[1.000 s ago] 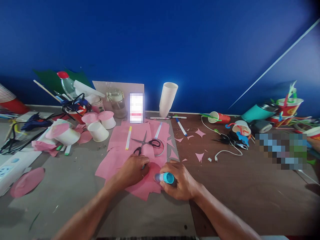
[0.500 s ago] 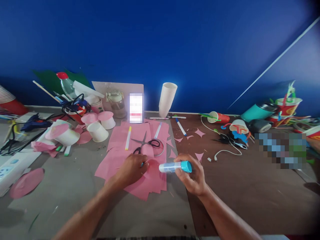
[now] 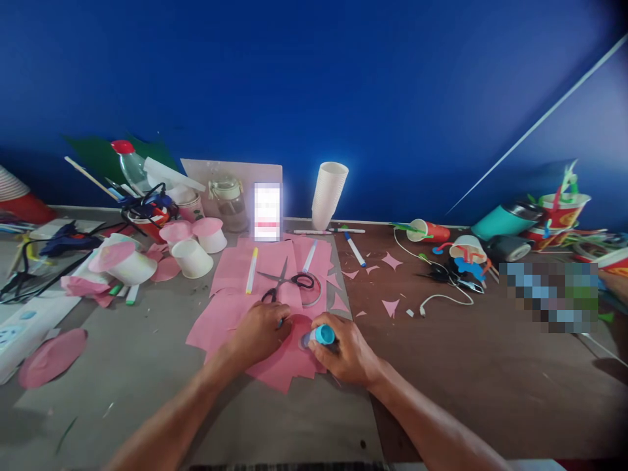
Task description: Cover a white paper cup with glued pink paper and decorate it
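Observation:
My right hand (image 3: 350,353) grips a glue stick (image 3: 323,335), its turquoise end tipped up and its other end down at the pink paper. Beneath it is a pink paper disc (image 3: 300,331), partly covered by my hands. My left hand (image 3: 265,330) rests on the pink paper sheets (image 3: 275,366), fingers curled round a small blue cap (image 3: 280,322) that is mostly hidden. Just beyond that hand lie open scissors (image 3: 282,280) with black handles. A yellow-ended marker (image 3: 252,271) and a blue-ended marker (image 3: 310,256) lie on the sheets.
White paper cups (image 3: 192,259) with pink discs stand at the left, near a power strip (image 3: 29,327). A tall stack of paper cups (image 3: 330,195) and a glass jar (image 3: 228,204) stand by the blue wall. Pink scraps (image 3: 391,307) and a white cable (image 3: 446,301) lie right.
My right hand has moved left and slightly down with the glue stick, which has swung from nearly level to end-down at the paper. My left hand has stayed almost still.

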A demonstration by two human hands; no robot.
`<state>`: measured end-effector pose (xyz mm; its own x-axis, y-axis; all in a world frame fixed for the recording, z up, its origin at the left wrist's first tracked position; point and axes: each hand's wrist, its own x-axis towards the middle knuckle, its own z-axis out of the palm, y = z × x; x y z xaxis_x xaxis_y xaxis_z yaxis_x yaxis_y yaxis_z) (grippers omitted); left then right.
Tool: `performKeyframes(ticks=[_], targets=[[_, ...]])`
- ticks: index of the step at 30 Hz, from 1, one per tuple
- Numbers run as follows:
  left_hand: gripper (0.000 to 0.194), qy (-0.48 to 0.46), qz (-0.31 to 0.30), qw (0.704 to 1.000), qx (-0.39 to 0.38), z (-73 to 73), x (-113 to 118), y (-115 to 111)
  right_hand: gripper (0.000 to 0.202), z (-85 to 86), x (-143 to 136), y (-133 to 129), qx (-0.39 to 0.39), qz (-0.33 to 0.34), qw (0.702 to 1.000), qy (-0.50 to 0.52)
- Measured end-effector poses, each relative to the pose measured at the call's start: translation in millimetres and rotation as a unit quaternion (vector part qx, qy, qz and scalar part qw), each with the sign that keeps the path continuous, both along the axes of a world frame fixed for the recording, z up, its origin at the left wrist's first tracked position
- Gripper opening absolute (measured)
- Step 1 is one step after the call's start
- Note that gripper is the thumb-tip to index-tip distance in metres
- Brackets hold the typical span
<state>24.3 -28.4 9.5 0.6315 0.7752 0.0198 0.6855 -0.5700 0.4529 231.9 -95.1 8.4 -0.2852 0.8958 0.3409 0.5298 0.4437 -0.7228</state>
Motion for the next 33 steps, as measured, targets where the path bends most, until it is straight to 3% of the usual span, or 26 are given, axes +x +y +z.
performKeyframes(ticks=[19,25,33], targets=[[0.026,0.005,-0.012,0.999,-0.042,-0.4,-2,3,0.013,-5.5,-16,1,-0.045,0.049,0.996,0.053],[0.029,0.013,-0.005,0.998,-0.053,2.7,-4,6,0.016,-2.9,-5,2,-0.007,0.060,0.996,0.069],[0.025,0.003,0.027,0.995,-0.097,12.7,-4,3,0.027,15.5,29,7,-0.045,-0.071,0.966,0.246]])
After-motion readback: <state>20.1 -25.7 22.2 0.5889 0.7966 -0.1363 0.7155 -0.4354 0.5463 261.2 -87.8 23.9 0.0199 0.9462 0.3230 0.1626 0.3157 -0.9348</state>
